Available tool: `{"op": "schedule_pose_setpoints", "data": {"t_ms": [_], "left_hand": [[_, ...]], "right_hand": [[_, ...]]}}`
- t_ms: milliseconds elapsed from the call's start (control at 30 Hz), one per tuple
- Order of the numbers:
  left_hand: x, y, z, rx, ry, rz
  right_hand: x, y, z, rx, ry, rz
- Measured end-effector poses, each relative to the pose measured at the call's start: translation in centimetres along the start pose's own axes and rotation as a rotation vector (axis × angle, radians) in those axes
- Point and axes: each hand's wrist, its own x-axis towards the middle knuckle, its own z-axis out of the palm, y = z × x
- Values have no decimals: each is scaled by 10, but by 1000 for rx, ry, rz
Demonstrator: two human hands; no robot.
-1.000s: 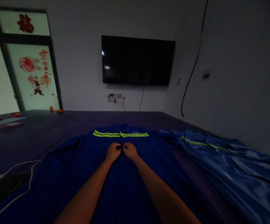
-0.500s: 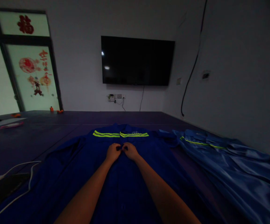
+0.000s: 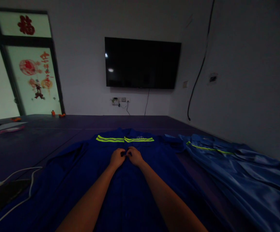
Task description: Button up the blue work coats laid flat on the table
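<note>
A dark blue work jacket point(image 3: 101, 151) lies spread out in front of me, its collar at the far end. A yellow-green reflective stripe runs across its chest, in two halves that meet at the front opening. Just below the stripe, my left hand point(image 3: 117, 157) and my right hand point(image 3: 134, 156) come together at the front edge. Both hands have curled fingers pinching the jacket's cloth. The fingertips almost touch, and whatever small fastening may lie between them is too dark to make out.
A second blue garment point(image 3: 217, 161) with a reflective stripe lies at the right. A white cable point(image 3: 31, 183) crosses a dark flat object point(image 3: 9, 193) at the lower left. Orange items point(image 3: 62, 115) sit by the glass door. A television point(image 3: 142, 62) hangs on the far wall.
Almost nothing differs; both hands stay at the same spot on the jacket front, with only a slight shift of the right fingers.
</note>
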Motion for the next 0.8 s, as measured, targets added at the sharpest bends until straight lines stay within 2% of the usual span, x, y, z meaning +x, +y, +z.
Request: {"op": "schedule_pose_setpoints", "data": {"t_ms": [567,800], "left_hand": [[1,2,0,20,-29,-23],[2,2,0,14,-35,-38]], "right_hand": [[-5,-1,-1,14,-17,45],[-5,-1,-1,53,41,33]]}}
